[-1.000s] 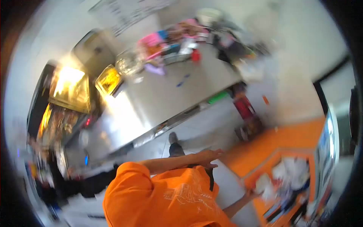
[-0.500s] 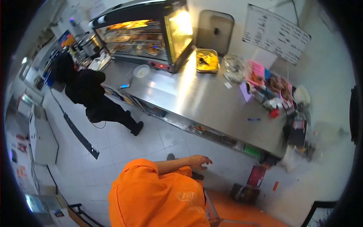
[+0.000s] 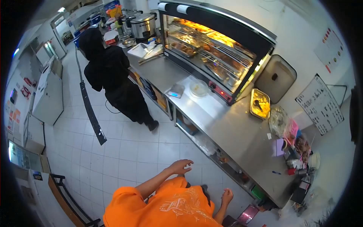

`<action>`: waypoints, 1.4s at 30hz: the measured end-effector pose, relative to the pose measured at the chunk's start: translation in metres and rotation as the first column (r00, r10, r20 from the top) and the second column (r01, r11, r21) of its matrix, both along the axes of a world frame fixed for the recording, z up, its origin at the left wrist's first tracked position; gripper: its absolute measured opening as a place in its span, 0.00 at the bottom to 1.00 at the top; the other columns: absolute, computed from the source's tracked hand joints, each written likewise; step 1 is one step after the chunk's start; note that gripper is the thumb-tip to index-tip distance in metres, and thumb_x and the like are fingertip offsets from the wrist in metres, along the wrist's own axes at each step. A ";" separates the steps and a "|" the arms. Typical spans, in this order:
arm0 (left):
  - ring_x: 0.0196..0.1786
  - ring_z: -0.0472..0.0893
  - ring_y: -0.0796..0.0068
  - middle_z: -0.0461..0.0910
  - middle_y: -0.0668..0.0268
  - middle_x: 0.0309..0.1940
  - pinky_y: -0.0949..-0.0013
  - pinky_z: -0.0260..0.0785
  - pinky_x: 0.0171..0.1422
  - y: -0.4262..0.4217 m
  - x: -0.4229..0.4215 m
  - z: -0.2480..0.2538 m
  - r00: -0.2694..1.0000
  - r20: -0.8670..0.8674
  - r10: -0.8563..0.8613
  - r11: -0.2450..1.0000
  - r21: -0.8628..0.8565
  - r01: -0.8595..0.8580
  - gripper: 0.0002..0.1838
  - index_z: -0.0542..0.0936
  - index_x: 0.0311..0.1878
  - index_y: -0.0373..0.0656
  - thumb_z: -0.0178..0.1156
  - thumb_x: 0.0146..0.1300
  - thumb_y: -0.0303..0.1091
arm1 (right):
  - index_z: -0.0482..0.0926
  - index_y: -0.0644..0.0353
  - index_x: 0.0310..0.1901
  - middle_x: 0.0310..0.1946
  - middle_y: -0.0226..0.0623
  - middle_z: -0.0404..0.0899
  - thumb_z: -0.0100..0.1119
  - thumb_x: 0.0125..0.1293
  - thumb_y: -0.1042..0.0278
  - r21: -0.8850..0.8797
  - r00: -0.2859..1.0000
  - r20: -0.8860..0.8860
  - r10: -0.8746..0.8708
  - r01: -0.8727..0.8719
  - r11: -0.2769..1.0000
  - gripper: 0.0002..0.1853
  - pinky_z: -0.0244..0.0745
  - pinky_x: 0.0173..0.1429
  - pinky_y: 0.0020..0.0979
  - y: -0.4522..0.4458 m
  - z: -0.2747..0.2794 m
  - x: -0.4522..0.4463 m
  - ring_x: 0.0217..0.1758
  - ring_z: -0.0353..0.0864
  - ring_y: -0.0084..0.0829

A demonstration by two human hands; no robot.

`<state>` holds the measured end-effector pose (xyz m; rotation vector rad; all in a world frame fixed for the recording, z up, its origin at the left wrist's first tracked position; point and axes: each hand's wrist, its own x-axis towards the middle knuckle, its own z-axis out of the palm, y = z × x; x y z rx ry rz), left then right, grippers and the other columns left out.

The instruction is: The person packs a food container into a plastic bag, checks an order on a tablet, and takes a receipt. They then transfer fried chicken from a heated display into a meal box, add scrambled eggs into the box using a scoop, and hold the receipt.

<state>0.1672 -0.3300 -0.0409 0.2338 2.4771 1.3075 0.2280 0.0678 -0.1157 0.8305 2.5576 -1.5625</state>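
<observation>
My left hand (image 3: 180, 166) hangs over the tiled floor, with its fingers loosely apart and nothing in it. My right hand (image 3: 227, 196) is low, near the front of the steel counter (image 3: 230, 130); its fingers look curled in, and I see no object in them. Neither hand touches the counter. On the counter stand a lit glass food warmer (image 3: 208, 49) with trays of food, a clear round container (image 3: 199, 87), a small scale (image 3: 176, 90) with a blue display, and a metal pan of yellow food (image 3: 260, 103) with a dark utensil in it.
A person in black (image 3: 113, 75) stands at the counter on the left. A dark strip (image 3: 90, 109) crosses the view there. Bags and packets (image 3: 298, 151) crowd the counter's right end. White cabinets (image 3: 48, 92) line the left side. A large steel pot (image 3: 143, 25) stands at the back.
My view has swung left, so the counter and warmer sit farther right and more of the aisle shows. My right hand has come into view. The person in black stays by the counter.
</observation>
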 end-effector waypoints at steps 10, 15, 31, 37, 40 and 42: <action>0.45 0.81 0.65 0.81 0.59 0.47 0.65 0.74 0.50 -0.113 0.003 0.033 0.859 -0.021 0.512 0.843 0.201 -0.499 0.21 0.75 0.59 0.44 0.63 0.64 0.37 | 0.82 0.65 0.34 0.17 0.30 0.75 0.55 0.68 0.63 0.171 0.741 -0.109 0.663 -0.643 0.747 0.13 0.70 0.27 0.26 -0.182 0.028 -0.192 0.20 0.75 0.19; 0.46 0.81 0.66 0.81 0.60 0.46 0.65 0.73 0.50 -0.177 -0.015 0.020 0.766 0.051 0.640 0.739 0.233 -0.633 0.21 0.75 0.60 0.44 0.63 0.65 0.38 | 0.83 0.63 0.35 0.18 0.33 0.78 0.56 0.68 0.65 0.148 0.598 -0.153 0.786 -0.773 0.617 0.11 0.71 0.28 0.26 -0.287 0.041 -0.265 0.21 0.77 0.20; 0.41 0.84 0.61 0.85 0.54 0.39 0.61 0.75 0.47 -0.377 0.068 -0.145 0.183 0.379 0.907 0.323 -0.347 -0.881 0.23 0.80 0.52 0.42 0.65 0.56 0.45 | 0.82 0.62 0.37 0.17 0.29 0.71 0.57 0.67 0.67 -0.048 0.382 -0.388 0.839 -0.917 0.395 0.08 0.60 0.25 0.25 -0.657 0.087 -0.479 0.19 0.65 0.17; 0.38 0.84 0.65 0.85 0.54 0.39 0.65 0.76 0.44 -0.406 0.019 -0.151 0.429 0.384 0.818 0.561 -0.369 -0.741 0.16 0.82 0.48 0.41 0.58 0.60 0.39 | 0.82 0.62 0.37 0.15 0.28 0.70 0.57 0.67 0.67 -0.017 0.450 -0.359 0.818 -0.879 0.476 0.08 0.59 0.24 0.25 -0.688 0.098 -0.514 0.19 0.64 0.17; 0.37 0.84 0.66 0.85 0.54 0.39 0.65 0.76 0.44 -0.458 -0.016 -0.165 0.586 0.390 0.711 0.702 -0.331 -0.631 0.15 0.82 0.47 0.41 0.57 0.60 0.38 | 0.82 0.62 0.36 0.14 0.28 0.69 0.56 0.67 0.67 -0.005 0.513 -0.434 0.741 -0.824 0.567 0.09 0.59 0.24 0.26 -0.692 0.086 -0.516 0.17 0.63 0.17; 0.37 0.84 0.67 0.85 0.55 0.39 0.66 0.76 0.44 -0.512 -0.051 -0.170 0.703 0.369 0.608 0.794 -0.301 -0.529 0.15 0.83 0.46 0.41 0.56 0.60 0.37 | 0.82 0.62 0.36 0.14 0.28 0.69 0.57 0.67 0.66 0.004 0.575 -0.398 0.715 -0.778 0.629 0.09 0.60 0.23 0.26 -0.696 0.086 -0.519 0.17 0.64 0.17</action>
